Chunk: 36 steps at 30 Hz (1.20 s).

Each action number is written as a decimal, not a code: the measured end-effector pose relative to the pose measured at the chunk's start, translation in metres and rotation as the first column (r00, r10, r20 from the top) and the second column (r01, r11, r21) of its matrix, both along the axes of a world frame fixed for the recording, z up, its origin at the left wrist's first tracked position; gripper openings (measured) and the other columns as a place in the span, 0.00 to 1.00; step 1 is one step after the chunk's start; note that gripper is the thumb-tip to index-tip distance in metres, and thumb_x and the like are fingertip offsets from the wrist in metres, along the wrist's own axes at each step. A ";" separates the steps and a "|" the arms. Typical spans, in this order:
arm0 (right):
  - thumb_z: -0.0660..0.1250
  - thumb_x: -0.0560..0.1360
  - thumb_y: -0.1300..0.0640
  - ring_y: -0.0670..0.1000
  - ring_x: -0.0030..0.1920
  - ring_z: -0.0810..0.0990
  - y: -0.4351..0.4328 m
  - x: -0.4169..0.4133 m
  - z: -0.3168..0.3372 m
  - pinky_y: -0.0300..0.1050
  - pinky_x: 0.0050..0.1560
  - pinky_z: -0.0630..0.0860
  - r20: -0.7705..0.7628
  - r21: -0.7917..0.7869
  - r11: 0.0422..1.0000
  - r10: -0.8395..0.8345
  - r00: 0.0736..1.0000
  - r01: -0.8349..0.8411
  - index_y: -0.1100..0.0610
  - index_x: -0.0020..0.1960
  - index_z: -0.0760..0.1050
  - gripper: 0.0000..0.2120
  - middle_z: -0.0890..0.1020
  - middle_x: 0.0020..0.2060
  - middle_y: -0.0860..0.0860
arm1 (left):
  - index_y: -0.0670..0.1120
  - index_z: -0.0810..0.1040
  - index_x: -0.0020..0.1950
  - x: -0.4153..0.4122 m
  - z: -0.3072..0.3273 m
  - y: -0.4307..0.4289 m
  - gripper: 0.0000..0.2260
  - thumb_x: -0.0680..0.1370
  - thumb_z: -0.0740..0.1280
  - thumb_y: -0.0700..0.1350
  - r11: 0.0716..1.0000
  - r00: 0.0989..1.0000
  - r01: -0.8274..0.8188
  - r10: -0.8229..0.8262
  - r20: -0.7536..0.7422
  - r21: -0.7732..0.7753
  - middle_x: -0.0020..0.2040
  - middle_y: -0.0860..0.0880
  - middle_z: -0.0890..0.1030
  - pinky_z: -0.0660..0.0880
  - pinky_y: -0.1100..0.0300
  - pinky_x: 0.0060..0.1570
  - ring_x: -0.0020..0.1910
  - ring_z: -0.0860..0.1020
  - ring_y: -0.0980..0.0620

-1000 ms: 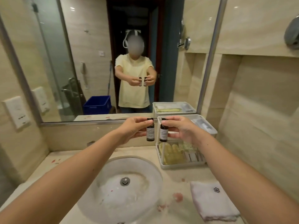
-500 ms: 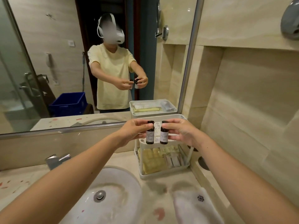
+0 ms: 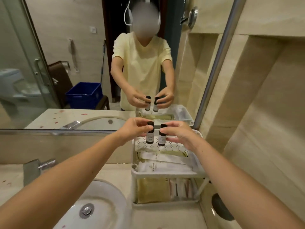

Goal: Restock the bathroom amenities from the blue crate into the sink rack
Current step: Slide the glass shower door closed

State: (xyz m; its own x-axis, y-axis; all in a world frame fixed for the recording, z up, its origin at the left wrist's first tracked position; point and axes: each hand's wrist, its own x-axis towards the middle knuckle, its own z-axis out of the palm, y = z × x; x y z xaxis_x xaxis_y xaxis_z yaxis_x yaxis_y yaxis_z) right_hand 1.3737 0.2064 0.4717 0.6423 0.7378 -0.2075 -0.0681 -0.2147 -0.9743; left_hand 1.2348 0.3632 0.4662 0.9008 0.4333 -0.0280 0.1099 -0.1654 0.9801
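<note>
- Left hand (image 3: 134, 129): reaches in from the near left. Thumb and fingertips pinch the left bottle (image 3: 150, 135) at its dark cap and neck; the fingers are curled close together.
- Right hand (image 3: 180, 134): reaches in from the near right. Thumb and curled fingers pinch the right bottle (image 3: 162, 136) just below its cap.
- Bottles: both are small and dark with a pale label, and both stand upright. They are side by side with a narrow gap between them, the left one slightly higher.
- Bottle location: both are over the perforated floor (image 3: 175, 148) at the far end of the upper tray. Contact between the bottle bases and that floor cannot be determined.
- Sink rack (image 3: 166, 175): a white two-tier unit on the counter (image 3: 165, 217), right of the sink (image 3: 107, 194) and against the far wall.
- Upper tray contents: flat white packets (image 3: 165, 167) lie in the near half.
- Lower tier (image 3: 165, 203): holds yellowish sachets on the left and slim packets on the right (printing too small to read).
- Blue crate (image 3: 84, 95): visible only as a reflection in the mirror (image 3: 49, 47), well apart from the rack.
- Faucet (image 3: 39, 167): at the left, on the far side of the sink.
- Drain (image 3: 86, 210): in the basin at the near left.
</note>
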 end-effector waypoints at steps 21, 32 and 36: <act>0.77 0.68 0.66 0.51 0.50 0.84 0.080 0.012 -0.048 0.48 0.51 0.82 0.128 0.031 0.999 0.016 0.992 -0.020 0.56 0.51 0.81 0.13 0.85 0.47 0.52 | 0.50 0.80 0.63 0.022 -0.046 0.048 0.15 0.76 0.71 0.46 0.835 0.973 -0.153 0.222 -0.069 0.529 0.51 0.54 0.83 0.79 0.55 0.51 0.46 0.80 0.59; 0.75 0.69 0.67 0.49 0.54 0.83 0.087 0.012 -0.057 0.48 0.56 0.80 0.185 0.044 0.999 -0.002 0.983 -0.006 0.57 0.61 0.80 0.21 0.85 0.51 0.50 | 0.50 0.78 0.66 0.022 -0.047 0.050 0.18 0.77 0.71 0.45 0.847 0.965 -0.177 0.250 -0.082 0.501 0.52 0.54 0.82 0.79 0.52 0.52 0.45 0.80 0.56; 0.74 0.69 0.68 0.49 0.55 0.82 0.084 0.009 -0.055 0.50 0.58 0.79 0.186 0.050 0.999 -0.005 0.983 -0.004 0.58 0.63 0.78 0.24 0.84 0.53 0.51 | 0.50 0.76 0.69 0.020 -0.046 0.048 0.21 0.76 0.72 0.46 0.835 0.961 -0.188 0.266 -0.080 0.517 0.52 0.56 0.81 0.79 0.52 0.52 0.45 0.80 0.55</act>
State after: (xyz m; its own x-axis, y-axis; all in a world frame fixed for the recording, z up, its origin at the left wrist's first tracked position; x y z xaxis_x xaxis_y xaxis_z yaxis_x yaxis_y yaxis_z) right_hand 1.3828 0.2903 0.4163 0.6668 0.7437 -0.0474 0.1153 -0.1658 -0.9794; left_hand 1.2551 0.4107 0.4198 0.7782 0.6148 0.1285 0.3369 -0.5812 0.7408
